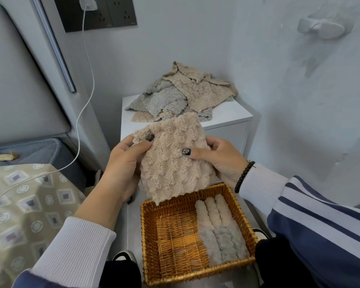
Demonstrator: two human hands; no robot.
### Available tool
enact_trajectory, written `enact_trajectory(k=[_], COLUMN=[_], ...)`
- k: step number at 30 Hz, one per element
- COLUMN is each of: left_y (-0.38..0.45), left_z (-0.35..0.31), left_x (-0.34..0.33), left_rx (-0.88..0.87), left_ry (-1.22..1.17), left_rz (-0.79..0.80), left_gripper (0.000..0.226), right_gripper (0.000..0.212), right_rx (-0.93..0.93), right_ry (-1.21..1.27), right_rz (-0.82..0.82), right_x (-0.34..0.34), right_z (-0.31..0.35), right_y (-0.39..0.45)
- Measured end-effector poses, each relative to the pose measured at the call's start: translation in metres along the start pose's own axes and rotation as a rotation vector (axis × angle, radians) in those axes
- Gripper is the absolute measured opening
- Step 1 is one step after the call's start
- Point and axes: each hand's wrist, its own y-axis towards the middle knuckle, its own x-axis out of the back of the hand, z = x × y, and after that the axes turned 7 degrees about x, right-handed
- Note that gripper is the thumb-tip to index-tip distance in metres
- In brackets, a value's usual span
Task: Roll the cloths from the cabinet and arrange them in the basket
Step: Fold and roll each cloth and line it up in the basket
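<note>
A beige fleecy cloth point(170, 156) is held spread out in the air, just above the far rim of the wicker basket point(148, 225), its lower edge hanging over that rim. The left hand point(123, 163) grips the cloth's left edge, thumb curled over the front near the top corner and the other fingers hidden behind the fabric. The right hand point(218, 161) pinches the right edge the same way, thumb lying across the front and fingers tucked behind; how those hidden fingers lie cannot be told.

Inside the basket, against its right wall, lie rolled cloths packed side by side: three beige rolls point(212, 210) at the far end and grey rolls point(222, 246) at the near end, probably three, though their seams blur together. The left part of the basket's floor is bare wicker.

Beyond the basket stands a white cabinet point(233, 115), and on its top sits a loose heap of unrolled cloths point(183, 94), grey ones toward the left and beige ones toward the right and top.

To the left of the basket is a bed with a patterned cover point(25, 204), and a white charging cable point(85, 96) runs down from a dark wall socket point(96, 13) well above and behind the basket. A white hook point(320, 28) is fixed to the wall far to the right. A beaded bracelet point(243, 175) circles the right wrist.
</note>
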Motion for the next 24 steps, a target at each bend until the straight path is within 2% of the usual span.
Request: enact_trajectory(k=[3, 7, 10, 14, 19, 21, 24], left_y=[0.005, 0.008, 0.005, 0.000, -0.001, 0.001, 0.003], left_z=[0.002, 0.003, 0.002, 0.001, 0.008, 0.012, 0.014], left_x=[0.000, -0.002, -0.005, -0.009, -0.017, -0.020, -0.027], left_rx=[-0.036, 0.020, 0.126, 0.237, 0.366, 0.367, 0.347], left_ry=[0.061, 0.165, 0.222, 0.412, 0.563, 0.548, 0.446], left_rz=[-0.086, -0.074, 0.047, 0.234, 0.373, 0.367, 0.360], left_gripper=[0.022, 0.031, 0.042, 0.046, 0.044, 0.039, 0.020], right_gripper=[0.027, 0.019, 0.018, 0.019, 0.027, 0.027, 0.026], right_rx=[0.079, 0.096, 0.138, 0.121, 0.089, 0.077, 0.058], right_ry=[-0.117, -0.379, -0.555, -0.684, -0.766, -0.739, -0.656], right_rz=[-0.031, 0.004, 0.069, 0.189, 0.350, 0.349, 0.266], right_x=[0.009, 0.020, 0.028, 0.033, 0.035, 0.039, 0.045], right_z=[0.007, 0.018, 0.025, 0.028, 0.030, 0.031, 0.035], right_y=[0.001, 0.001, -0.002, -0.009, -0.015, -0.017, -0.016])
